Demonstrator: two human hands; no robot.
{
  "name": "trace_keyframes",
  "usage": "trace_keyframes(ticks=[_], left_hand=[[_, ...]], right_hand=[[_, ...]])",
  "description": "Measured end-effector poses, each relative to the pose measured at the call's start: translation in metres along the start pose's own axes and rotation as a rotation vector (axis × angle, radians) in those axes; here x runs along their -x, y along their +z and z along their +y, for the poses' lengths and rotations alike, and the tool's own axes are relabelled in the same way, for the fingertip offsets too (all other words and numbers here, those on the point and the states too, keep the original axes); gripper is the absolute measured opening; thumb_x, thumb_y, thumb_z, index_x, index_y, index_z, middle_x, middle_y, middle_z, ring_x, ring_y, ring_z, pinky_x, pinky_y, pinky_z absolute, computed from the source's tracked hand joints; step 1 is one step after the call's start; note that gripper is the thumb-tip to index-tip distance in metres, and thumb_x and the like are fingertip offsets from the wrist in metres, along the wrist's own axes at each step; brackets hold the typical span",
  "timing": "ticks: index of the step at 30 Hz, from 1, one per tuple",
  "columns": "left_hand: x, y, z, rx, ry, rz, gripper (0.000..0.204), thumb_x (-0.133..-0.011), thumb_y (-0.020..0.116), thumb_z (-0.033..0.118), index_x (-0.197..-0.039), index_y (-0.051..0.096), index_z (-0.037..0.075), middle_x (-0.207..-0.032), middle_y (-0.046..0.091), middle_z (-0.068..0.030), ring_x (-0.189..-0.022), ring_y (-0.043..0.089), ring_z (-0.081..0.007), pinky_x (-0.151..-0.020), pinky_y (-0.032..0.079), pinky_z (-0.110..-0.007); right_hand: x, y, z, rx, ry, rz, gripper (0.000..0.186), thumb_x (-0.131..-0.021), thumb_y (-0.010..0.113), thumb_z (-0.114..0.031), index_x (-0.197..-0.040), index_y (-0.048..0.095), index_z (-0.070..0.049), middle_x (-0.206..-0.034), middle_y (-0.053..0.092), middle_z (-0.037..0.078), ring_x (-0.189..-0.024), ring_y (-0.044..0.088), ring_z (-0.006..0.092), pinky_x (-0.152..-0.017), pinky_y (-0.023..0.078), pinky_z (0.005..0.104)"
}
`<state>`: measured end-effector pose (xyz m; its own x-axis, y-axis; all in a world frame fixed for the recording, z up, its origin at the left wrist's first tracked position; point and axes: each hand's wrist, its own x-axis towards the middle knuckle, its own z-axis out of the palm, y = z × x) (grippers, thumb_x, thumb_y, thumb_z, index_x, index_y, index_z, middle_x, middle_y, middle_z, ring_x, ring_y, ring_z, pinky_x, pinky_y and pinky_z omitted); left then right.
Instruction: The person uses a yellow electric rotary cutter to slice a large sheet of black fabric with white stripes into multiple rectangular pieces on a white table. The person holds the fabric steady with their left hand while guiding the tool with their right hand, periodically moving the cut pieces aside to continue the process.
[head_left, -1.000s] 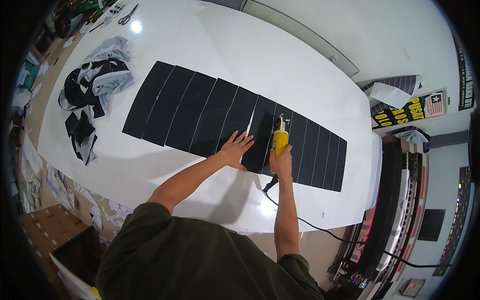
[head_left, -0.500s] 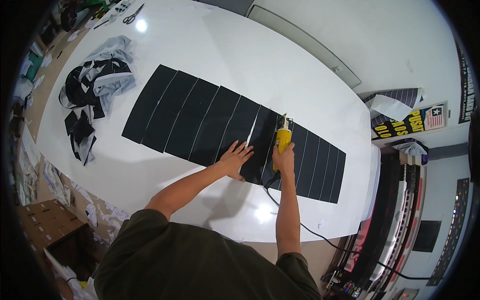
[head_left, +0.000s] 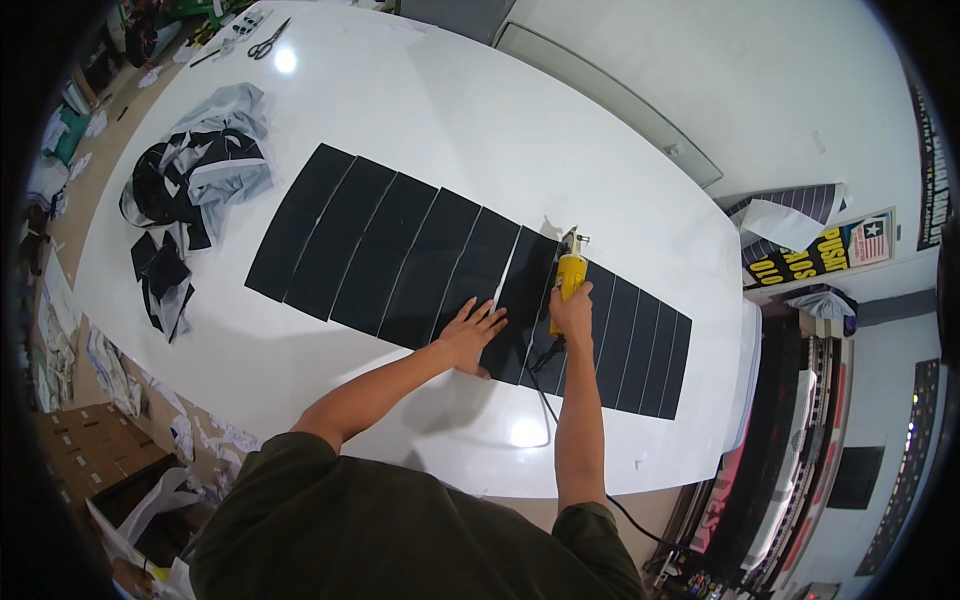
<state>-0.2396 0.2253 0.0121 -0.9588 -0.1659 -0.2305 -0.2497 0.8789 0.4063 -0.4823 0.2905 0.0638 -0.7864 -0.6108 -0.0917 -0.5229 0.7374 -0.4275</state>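
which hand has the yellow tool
The right hand, fingers closed round the yellow tool; the left hand instead lies spread, palm down, on the black strips.

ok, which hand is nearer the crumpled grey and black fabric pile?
Left. The left hand is spread on the black strips, right of the pile and closer to the person; the right hand is farther right, wrapped around the yellow power tool.

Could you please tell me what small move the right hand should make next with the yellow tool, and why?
I would probably ease the yellow tool just clear of the black material: the right hand grips it with its metal head about at the far edge, while the left hand lies spread on the material, apparently steadying it.
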Motion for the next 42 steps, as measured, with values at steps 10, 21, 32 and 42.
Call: trace_keyframes(ticks=[10, 21, 32, 42], left_hand=[[-0.001, 0.001, 0.003, -0.009, 0.009, 0.017, 0.129, -0.072, 0.079, 0.073, -0.167, 0.023, 0.007, -0.175, 0.017, -0.0133, -0.163, 0.006, -0.0350, -0.131, 0.002, -0.057], [0.047, -0.016, -0.023, -0.184, -0.096, -0.109, 0.118, -0.074, 0.078, 0.071, -0.160, 0.039, 0.001, -0.171, 0.027, -0.0208, -0.160, 0.018, -0.0421, -0.129, 0.007, -0.061], [-0.092, 0.009, 0.081, -0.077, 0.082, 0.121, 0.101, -0.086, 0.074, 0.062, -0.157, 0.040, -0.001, -0.166, 0.030, -0.0230, -0.156, 0.026, -0.0410, -0.128, 0.017, -0.060], [-0.099, 0.022, 0.077, -0.139, 0.031, -0.082, 0.126, -0.078, 0.076, 0.072, -0.168, 0.017, 0.005, -0.176, 0.009, -0.0178, -0.163, 0.004, -0.0385, -0.130, 0.008, -0.058]], right_hand=[[-0.036, -0.010, -0.008, 0.035, 0.006, 0.053, 0.063, -0.091, 0.070, -0.039, -0.124, 0.042, 0.006, -0.109, 0.068, 0.041, -0.104, 0.068, 0.0570, -0.090, 0.057, 0.0565], [0.185, -0.096, 0.094, -0.164, 0.064, 0.087, 0.062, -0.095, 0.070, -0.025, -0.138, 0.041, 0.008, -0.109, 0.068, 0.037, -0.102, 0.068, 0.0548, -0.090, 0.055, 0.0543], [0.344, -0.101, 0.157, -0.126, 0.226, -0.080, 0.063, -0.095, 0.072, -0.020, -0.141, 0.038, 0.007, -0.115, 0.064, 0.039, -0.107, 0.064, 0.0574, -0.089, 0.054, 0.0558], [0.323, -0.071, 0.155, -0.132, 0.203, -0.118, 0.064, -0.096, 0.069, -0.024, -0.142, 0.036, 0.008, -0.124, 0.059, 0.039, -0.102, 0.065, 0.0586, -0.086, 0.056, 0.0585]])
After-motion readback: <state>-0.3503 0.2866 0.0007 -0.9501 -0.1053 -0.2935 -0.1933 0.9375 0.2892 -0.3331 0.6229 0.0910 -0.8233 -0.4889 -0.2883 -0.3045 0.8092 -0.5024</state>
